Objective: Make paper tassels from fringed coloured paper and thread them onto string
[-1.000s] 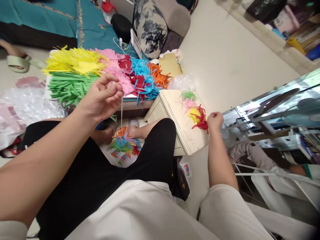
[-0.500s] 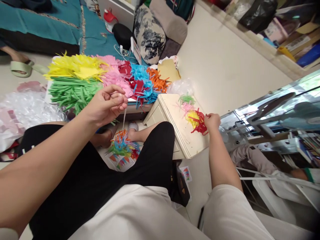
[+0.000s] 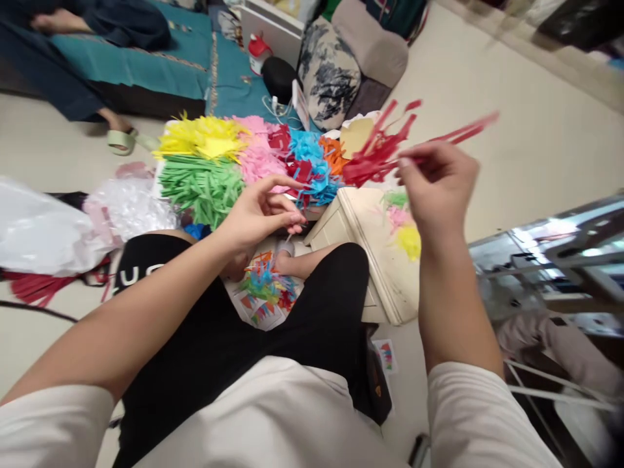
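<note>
Pinching red fringed paper bundle (image 3: 370, 166) in right hand (image 3: 441, 185), raised near cream panelled cabinet (image 3: 390, 276) | pinching thin whitish string (image 3: 289, 238) in loosely curled left hand (image 3: 266, 211), left of cabinet

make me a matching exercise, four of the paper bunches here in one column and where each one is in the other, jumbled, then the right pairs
1. red paper strips
2. large green pile
3. small yellow bunch
4. multicoloured bundle

A. on top of the cream cabinet
B. held up in the right hand
C. down by the feet
D. beside the large yellow pile, on its near side

Pairs: 1-B, 2-D, 3-A, 4-C
</note>
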